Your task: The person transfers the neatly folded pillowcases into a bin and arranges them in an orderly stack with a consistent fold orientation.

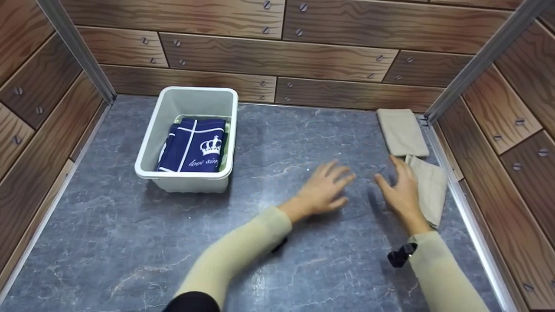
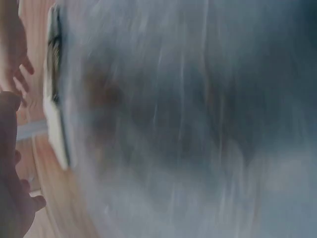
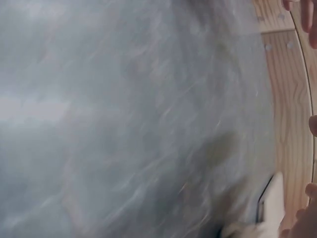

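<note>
Folding is looking done, with the navy cloth sitting in the bin, but the far beige cloth and near beige cloth are lying outside by the right wall, while the left hand and right hand are hovering spread and empty.

Fingers spread, a person's left hand hovers over a marbled tabletop, the right hand near two folded beige cloths; a pale bin at left holds folded navy fabric.
</note>
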A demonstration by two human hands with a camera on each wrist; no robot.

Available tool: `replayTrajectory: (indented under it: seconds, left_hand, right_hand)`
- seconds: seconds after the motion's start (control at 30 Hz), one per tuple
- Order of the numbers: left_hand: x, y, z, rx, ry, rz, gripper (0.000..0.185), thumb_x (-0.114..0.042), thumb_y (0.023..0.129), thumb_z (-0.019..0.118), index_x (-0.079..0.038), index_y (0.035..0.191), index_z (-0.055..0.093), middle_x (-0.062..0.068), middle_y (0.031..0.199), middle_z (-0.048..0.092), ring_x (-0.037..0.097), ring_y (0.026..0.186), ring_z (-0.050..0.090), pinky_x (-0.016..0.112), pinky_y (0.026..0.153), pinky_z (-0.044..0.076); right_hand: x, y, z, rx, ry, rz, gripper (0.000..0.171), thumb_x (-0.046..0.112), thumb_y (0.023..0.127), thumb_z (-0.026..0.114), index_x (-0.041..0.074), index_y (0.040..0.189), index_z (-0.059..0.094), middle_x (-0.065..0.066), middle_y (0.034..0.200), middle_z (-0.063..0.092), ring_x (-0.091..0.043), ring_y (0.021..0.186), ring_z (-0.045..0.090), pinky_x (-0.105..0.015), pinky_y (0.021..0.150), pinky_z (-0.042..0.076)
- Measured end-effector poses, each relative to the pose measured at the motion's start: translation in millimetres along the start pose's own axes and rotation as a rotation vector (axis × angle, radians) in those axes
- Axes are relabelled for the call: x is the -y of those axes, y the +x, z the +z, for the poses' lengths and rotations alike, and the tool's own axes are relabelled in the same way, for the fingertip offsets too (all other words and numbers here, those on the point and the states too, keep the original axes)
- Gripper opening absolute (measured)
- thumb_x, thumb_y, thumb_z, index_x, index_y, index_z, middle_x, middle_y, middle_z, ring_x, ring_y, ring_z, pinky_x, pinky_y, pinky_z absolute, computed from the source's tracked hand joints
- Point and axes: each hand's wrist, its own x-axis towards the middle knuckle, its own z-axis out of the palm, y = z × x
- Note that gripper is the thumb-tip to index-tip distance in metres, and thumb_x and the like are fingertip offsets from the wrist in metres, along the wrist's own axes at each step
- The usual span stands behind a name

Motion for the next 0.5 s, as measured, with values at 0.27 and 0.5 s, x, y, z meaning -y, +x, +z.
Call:
replayTrajectory:
  seconds: [0.27, 0.5]
  left_hand:
    - [-36.9, 13.3, 36.5, 0.151, 0.042, -0.026, 0.064, -0.054, 0.099, 0.048, -0.025, 0.155, 0.036, 0.005, 0.16, 0.032, 0.038, 0.149, 0.024, 0.057, 0.119, 0.027]
    - [-60.5, 21.6, 47.0, 0.281, 0.055, -0.016, 0.068, -0.064, 0.099, 0.037, -0.028, 0.157, 0.031, 0.001, 0.163, 0.025, 0.036, 0.152, 0.016, 0.056, 0.121, 0.022]
  right_hand:
    - [-26, -29, -23, 0.093, -0.167, 0.171, 0.072, 0.041, 0.094, 0.064, 0.007, 0.152, 0.038, -0.034, 0.153, 0.029, -0.062, 0.141, 0.015, -0.075, 0.113, 0.006]
    - [-41, -49, -33, 0.18, -0.263, 0.375, 0.071, 0.058, 0.102, 0.034, 0.014, 0.157, 0.029, -0.03, 0.161, 0.015, -0.061, 0.144, -0.003, -0.08, 0.108, -0.006]
